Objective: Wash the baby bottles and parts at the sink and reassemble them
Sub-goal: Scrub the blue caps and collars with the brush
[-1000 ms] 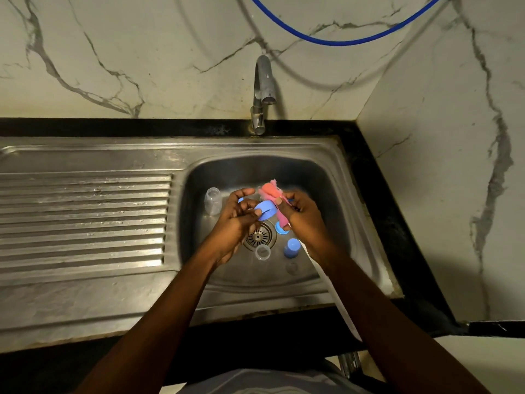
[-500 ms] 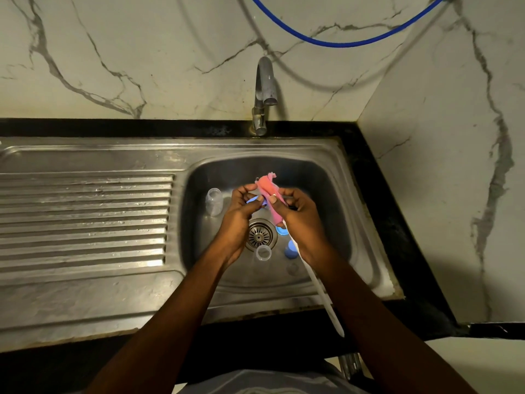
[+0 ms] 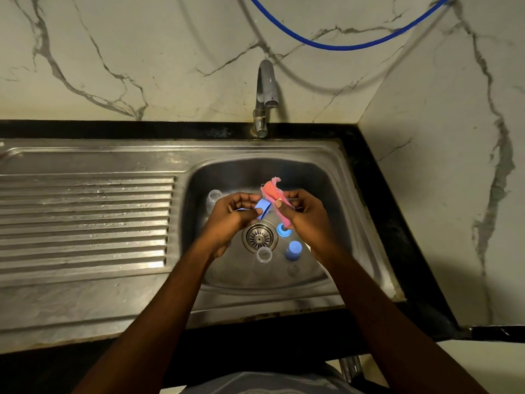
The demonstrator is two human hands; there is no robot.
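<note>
Over the sink basin (image 3: 335, 194), my left hand (image 3: 230, 214) grips a blue bottle ring (image 3: 262, 207) between thumb and fingers. My right hand (image 3: 305, 213) holds the pink sponge head of a bottle brush (image 3: 274, 193) right beside that ring; the brush handle is hidden behind my right arm. On the basin floor lie a second blue ring (image 3: 282, 230), a blue cap (image 3: 293, 250), a small clear cap (image 3: 264, 255) and a clear bottle (image 3: 213, 198) at the left wall.
The drain strainer (image 3: 259, 236) sits in the basin's middle. A metal tap (image 3: 265, 95) rises behind the sink, with no water seen running. A ribbed draining board (image 3: 85, 223) lies to the left. A blue hose (image 3: 341, 45) hangs on the marble wall.
The blue ring shows more fully in my left hand than half a second ago. The pink sponge stays against it, shifted slightly; the white handle is no longer visible below my right arm.
</note>
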